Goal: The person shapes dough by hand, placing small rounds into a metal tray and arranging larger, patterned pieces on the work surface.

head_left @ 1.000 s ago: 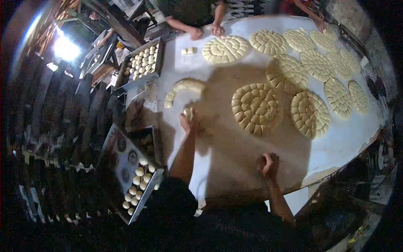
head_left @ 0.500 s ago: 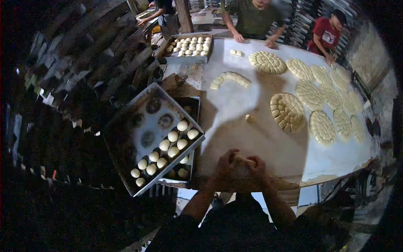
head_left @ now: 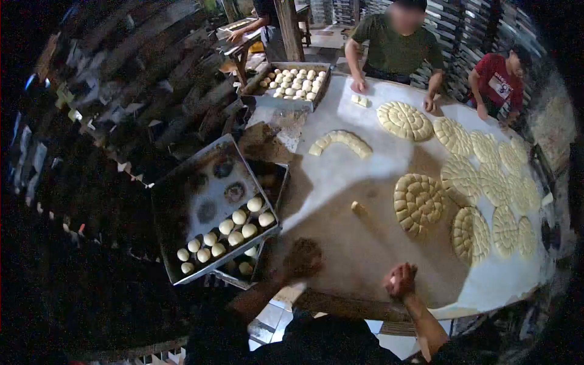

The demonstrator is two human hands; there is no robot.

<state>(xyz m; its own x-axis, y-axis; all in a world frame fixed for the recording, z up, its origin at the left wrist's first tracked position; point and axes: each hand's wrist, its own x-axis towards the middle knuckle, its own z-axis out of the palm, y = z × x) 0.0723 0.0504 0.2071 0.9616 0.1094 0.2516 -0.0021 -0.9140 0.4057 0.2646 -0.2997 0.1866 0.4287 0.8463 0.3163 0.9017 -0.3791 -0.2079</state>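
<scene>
My left hand is over the near left part of the table, dark and smeared; its fingers and anything in them cannot be made out. Further right, my right hand is curled closed above the near edge, and what it holds, if anything, is hidden. A small dough piece lies on the table beyond and between them. Beyond the right hand is a segmented dough round. An arc of joined dough pieces lies farther back.
A tilted metal tray with several dough balls overlaps another tray at left. A full tray stands farther back. More dough rounds cover the table's right side. Two people stand across the table; another is at the back left.
My hands were together around some dough and have now separated, the left one toward the trays and the right one rightward. The view has shifted, so the table's contents sit lower in it.
</scene>
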